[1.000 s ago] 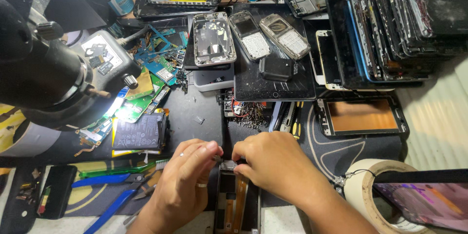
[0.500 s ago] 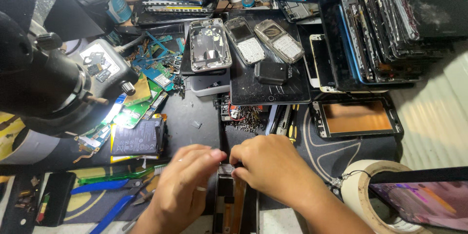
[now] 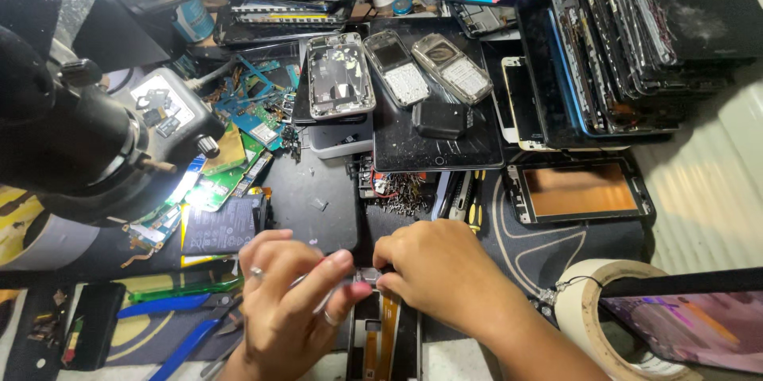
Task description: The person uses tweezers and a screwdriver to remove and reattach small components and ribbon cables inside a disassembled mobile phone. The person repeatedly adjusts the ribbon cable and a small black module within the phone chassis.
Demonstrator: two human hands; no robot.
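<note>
Both hands meet at the near edge of a cluttered repair bench: the left hand pinches a thin metal tool, while the right hand curls closed over a small metal part at the top of an opened phone frame. The part sits between the fingertips of both hands. A microscope stands at left, a tape roll at right, and blue-handled pliers just beside the left hand.
</note>
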